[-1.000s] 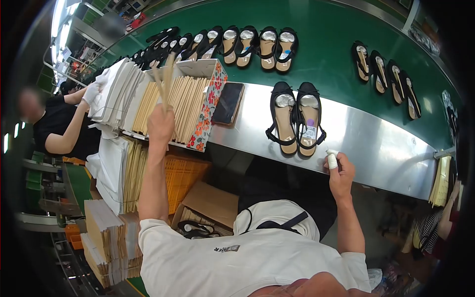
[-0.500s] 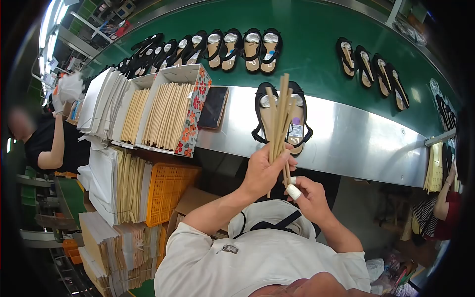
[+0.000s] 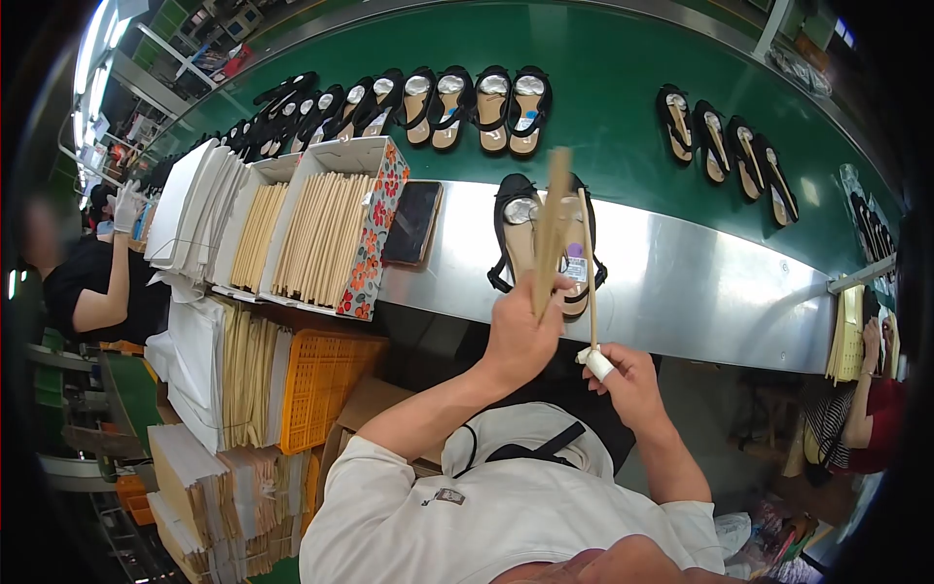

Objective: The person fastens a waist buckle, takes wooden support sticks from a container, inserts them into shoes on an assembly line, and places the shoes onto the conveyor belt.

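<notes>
My left hand [image 3: 525, 326] is wrapped round several light wooden sticks [image 3: 553, 229], which point up and are a little blurred. To its right, my right hand [image 3: 620, 378], with white wrapping on its fingertips, pinches one stick [image 3: 591, 277] near the lower end. Behind the sticks, a pair of black sandals [image 3: 516, 234] with silvery padding in the toes lies on the steel ledge [image 3: 681, 282]. The sticks and my left hand partly cover them. A purple dot and a label show on the right sandal.
White boxes of sticks, one with a flowered side [image 3: 377, 234], stand left beside a phone [image 3: 413, 222]. More sandals [image 3: 530, 107] line the green belt [image 3: 613, 97]. An orange basket [image 3: 326, 384] is below. A gloved co-worker [image 3: 97, 282] is at left; another person's arm [image 3: 861, 389] shows at right.
Both hands have come together in front of the sandals, my left hand bringing the sticks from the boxes. One stick is now apart from the bundle, in my right hand.
</notes>
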The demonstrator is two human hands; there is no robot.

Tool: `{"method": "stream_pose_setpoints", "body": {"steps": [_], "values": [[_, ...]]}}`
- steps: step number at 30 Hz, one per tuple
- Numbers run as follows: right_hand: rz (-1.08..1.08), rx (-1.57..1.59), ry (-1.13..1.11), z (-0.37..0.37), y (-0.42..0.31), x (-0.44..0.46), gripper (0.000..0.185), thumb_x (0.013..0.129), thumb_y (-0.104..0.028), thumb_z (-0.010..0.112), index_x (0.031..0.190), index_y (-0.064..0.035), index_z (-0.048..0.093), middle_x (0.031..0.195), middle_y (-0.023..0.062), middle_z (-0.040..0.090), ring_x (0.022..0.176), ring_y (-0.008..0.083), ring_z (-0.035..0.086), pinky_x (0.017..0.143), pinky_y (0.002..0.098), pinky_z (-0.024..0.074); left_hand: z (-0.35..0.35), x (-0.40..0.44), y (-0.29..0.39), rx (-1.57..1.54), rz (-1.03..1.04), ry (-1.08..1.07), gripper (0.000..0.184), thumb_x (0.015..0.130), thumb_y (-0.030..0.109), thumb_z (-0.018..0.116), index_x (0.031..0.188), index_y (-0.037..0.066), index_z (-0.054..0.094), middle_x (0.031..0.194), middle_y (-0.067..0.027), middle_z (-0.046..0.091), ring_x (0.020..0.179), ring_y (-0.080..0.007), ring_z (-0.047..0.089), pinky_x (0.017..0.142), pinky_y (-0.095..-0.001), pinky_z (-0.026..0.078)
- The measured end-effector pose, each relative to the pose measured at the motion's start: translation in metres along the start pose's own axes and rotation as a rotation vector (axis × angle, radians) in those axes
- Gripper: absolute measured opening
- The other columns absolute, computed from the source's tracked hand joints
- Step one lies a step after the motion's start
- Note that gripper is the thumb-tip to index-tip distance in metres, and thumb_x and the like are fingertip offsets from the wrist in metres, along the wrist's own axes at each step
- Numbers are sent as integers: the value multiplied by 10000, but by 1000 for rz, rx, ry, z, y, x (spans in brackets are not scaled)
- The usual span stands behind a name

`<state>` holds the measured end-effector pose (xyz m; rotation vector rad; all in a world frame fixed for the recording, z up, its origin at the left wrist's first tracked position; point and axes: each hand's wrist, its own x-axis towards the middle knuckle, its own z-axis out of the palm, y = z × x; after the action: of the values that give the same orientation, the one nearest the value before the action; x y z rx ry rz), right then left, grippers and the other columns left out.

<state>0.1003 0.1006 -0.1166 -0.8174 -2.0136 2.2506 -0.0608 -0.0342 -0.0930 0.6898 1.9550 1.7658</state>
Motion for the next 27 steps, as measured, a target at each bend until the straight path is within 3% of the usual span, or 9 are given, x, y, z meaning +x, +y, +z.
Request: {"method": "stream_pose_setpoints", "body": {"steps": [1,2,4,8,18,24,27], "values": [[26,28,-3,0,1,3,170,1009,-147,664,1050,-13,759,837,17,714,673,70,614,624,230,491,2,2,-2,274,166,-2,232,972,30,633,1196,-30,628,961,-227,711,820,-385,729,673,-436,565],[29,23,-5,-1,4,4,170,1009,-147,664,1050,-13,759,837,17,714,673,70,614,624,230,491,5,3,-8,270,164,2,232,972,30,633,1196,-30,628,961,-227,711,820,-385,729,673,-436,565],[135,156,-34,-4,6,8,185,1017,-142,656,1072,10,747,834,26,710,682,77,625,626,245,520,12,7,-20,509,287,-65,279,924,-21,615,1203,-34,627,991,-253,695,863,-470,692,705,-512,562],[158,270,-35,-3,-5,8,183,1014,-136,654,1077,17,732,824,45,711,658,80,627,606,235,517,17,6,-27,502,356,-58,304,895,-56,599,1199,-46,621,967,-239,694,863,-452,703,712,-531,562],[190,340,-38,4,-14,26,151,987,-111,651,1002,30,702,786,80,719,573,91,626,532,237,495,6,2,-26,477,303,-61,318,897,-58,606,1213,-34,620,1028,-224,685,899,-447,694,715,-509,566],[180,357,-36,10,-11,34,133,982,-99,644,978,24,693,781,75,720,570,88,628,528,237,490,7,6,-34,390,338,-26,240,940,-13,636,1180,-20,634,974,-214,700,829,-439,700,715,-494,557],[155,345,-30,11,-8,37,126,983,-101,649,970,18,690,786,70,718,577,85,625,534,233,485,5,7,-34,372,232,-82,231,956,16,629,1182,-34,620,954,-228,706,841,-443,705,722,-499,557]]}}
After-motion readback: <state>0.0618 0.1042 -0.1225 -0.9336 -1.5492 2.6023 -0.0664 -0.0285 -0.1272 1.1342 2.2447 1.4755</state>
